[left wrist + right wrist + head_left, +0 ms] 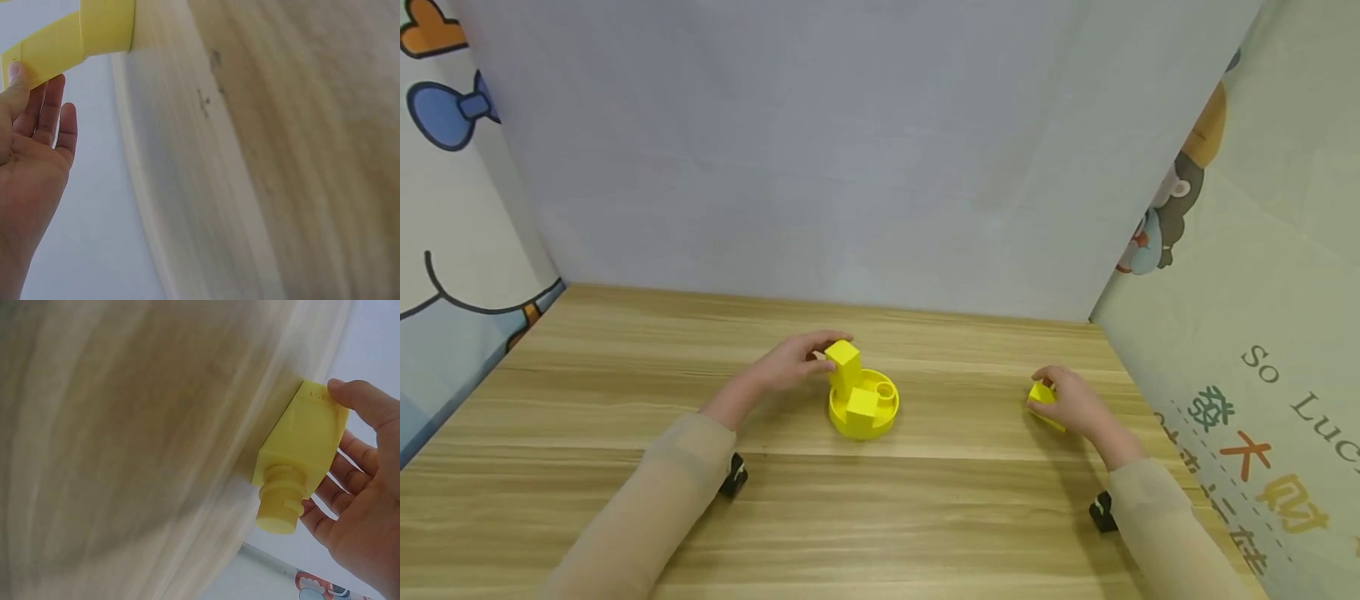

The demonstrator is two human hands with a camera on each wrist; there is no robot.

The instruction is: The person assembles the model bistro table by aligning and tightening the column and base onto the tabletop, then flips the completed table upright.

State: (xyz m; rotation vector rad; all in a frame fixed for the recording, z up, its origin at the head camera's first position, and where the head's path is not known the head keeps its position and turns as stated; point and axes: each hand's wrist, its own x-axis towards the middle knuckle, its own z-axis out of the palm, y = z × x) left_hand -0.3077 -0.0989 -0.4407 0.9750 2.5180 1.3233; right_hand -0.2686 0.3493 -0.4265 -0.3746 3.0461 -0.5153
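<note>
A round, shallow yellow tray (837, 421) stands on the table, with a tall yellow block (843, 360) and a shorter yellow block (862, 406) rising from it. Beside them inside the rim is a small yellow ring-shaped part (885, 391). My left hand (790, 363) holds the tall block near its top, thumb on one face (50, 50). Off to the right, my right hand (1075, 403) grips another yellow block (1041, 400) low over the table. In the right wrist view, this block has a threaded round stub (280, 503) on one end.
The wooden table (925, 517) runs back to a pale cloth wall (820, 167). Printed cloths hang at the left (460, 200) and right (1262, 292). A black wrist device (734, 477) sits at the left cuff, another (1103, 512) at the right.
</note>
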